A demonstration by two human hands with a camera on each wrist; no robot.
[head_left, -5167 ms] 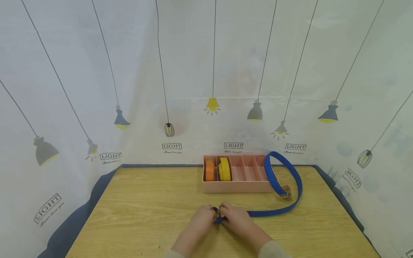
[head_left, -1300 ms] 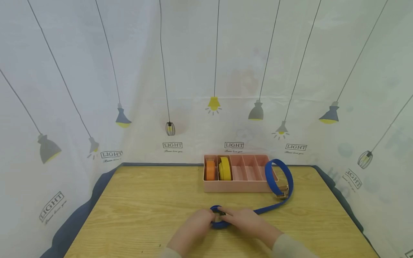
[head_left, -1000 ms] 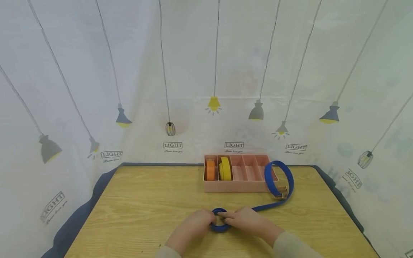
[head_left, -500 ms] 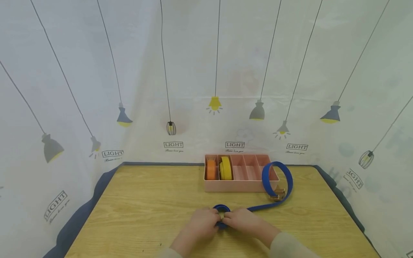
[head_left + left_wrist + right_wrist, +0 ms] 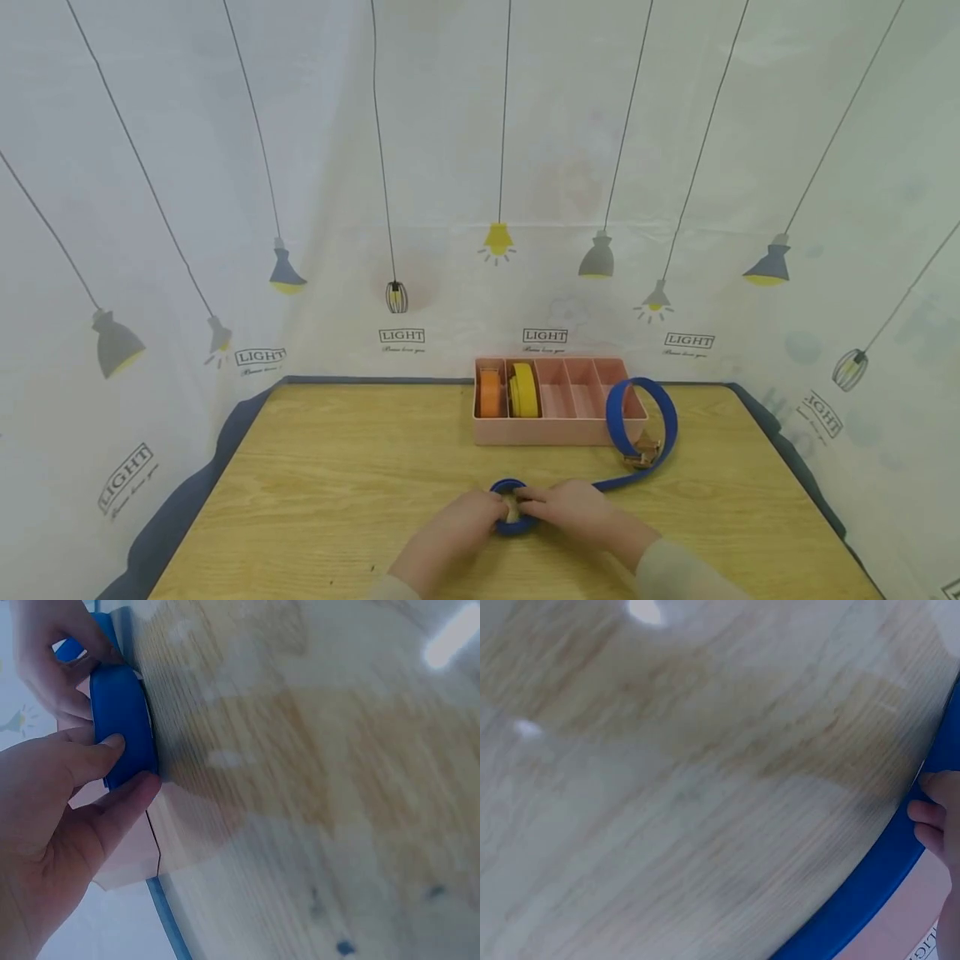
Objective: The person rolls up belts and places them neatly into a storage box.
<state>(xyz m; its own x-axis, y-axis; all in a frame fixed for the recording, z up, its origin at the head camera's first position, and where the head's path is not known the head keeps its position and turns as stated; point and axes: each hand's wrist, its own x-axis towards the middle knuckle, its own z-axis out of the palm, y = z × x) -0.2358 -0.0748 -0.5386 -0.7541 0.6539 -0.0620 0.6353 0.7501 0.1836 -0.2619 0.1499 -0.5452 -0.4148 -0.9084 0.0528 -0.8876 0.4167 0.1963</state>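
A blue belt [image 5: 512, 527] lies partly rolled in a small upright coil on the table, between both hands. My left hand [image 5: 463, 523] pinches the coil's left side; in the left wrist view its thumb presses on the blue band [image 5: 124, 724]. My right hand [image 5: 577, 510] holds the coil's right side with its fingertips, and in the right wrist view its fingers touch the strap [image 5: 870, 881]. The free strap runs right to a large standing loop with a metal buckle [image 5: 642, 455], beside the pink box. The fingers hide part of the coil.
Behind the hands stands a pink divided box [image 5: 555, 431]. Its two left compartments hold a rolled orange belt [image 5: 491, 395] and a rolled yellow belt [image 5: 525, 392]. The blue loop overlaps the box's right end. A printed curtain [image 5: 450, 167] hangs behind the wooden table [image 5: 337, 467].
The coil between the hands has grown larger. The strap on the right has shortened, and its buckle loop has become smaller and shifted left. Both hands keep changing their grip on the coil.
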